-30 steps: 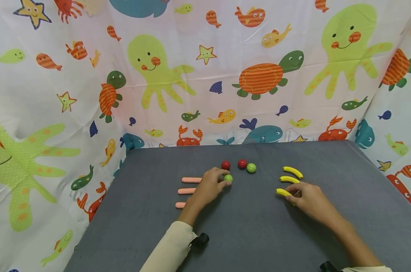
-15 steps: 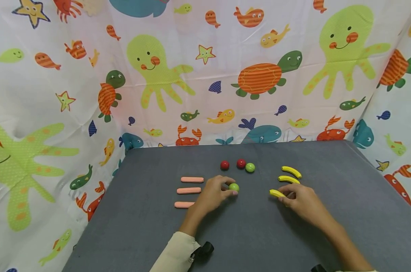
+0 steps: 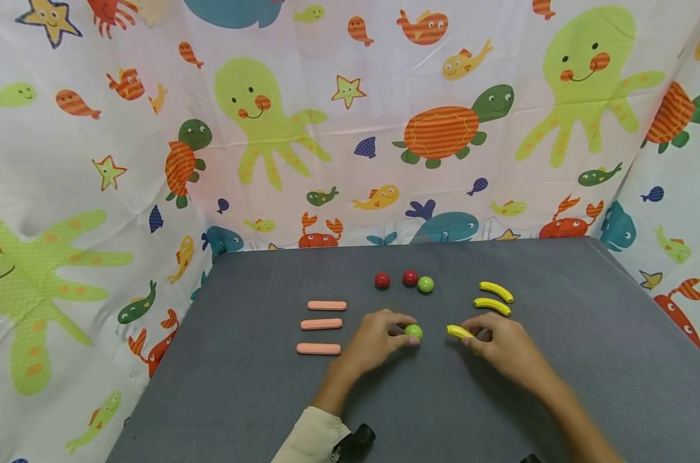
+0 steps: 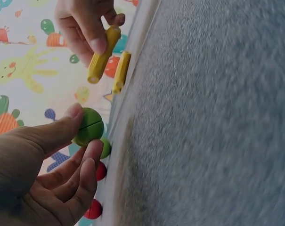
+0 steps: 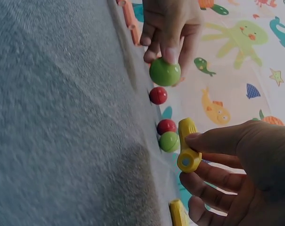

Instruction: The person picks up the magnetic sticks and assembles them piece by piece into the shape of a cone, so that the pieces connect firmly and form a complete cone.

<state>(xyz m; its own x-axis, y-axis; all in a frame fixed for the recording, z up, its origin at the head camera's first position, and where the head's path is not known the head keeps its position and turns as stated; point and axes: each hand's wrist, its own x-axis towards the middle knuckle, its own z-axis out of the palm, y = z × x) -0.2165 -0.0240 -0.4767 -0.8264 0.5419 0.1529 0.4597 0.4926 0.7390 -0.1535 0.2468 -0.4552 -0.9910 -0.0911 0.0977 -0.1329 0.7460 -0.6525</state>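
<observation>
Near the middle of the grey table, my left hand (image 3: 379, 341) pinches a green ball (image 3: 414, 332) between thumb and fingers. A seam line crosses the green ball (image 4: 89, 126) in the left wrist view. Facing it from the right, my right hand (image 3: 507, 342) pinches a small yellow toy banana (image 3: 459, 332) by one end. The right wrist view shows thumb and fingertips on the banana (image 5: 187, 146), a pale dot at its end. A short gap separates ball and banana. Two more yellow bananas (image 3: 496, 292) lie just beyond my right hand.
Two red balls (image 3: 381, 280) and another green ball (image 3: 425, 284) sit towards the back of the grey table (image 3: 240, 386). Three pink sausage-shaped pieces (image 3: 321, 324) lie in a column left of my left hand. A sea-animal curtain (image 3: 338, 141) hangs behind.
My left hand has carried the green ball right and towards me, away from the red ball. My right hand has drawn the banana left, out of line with the other two.
</observation>
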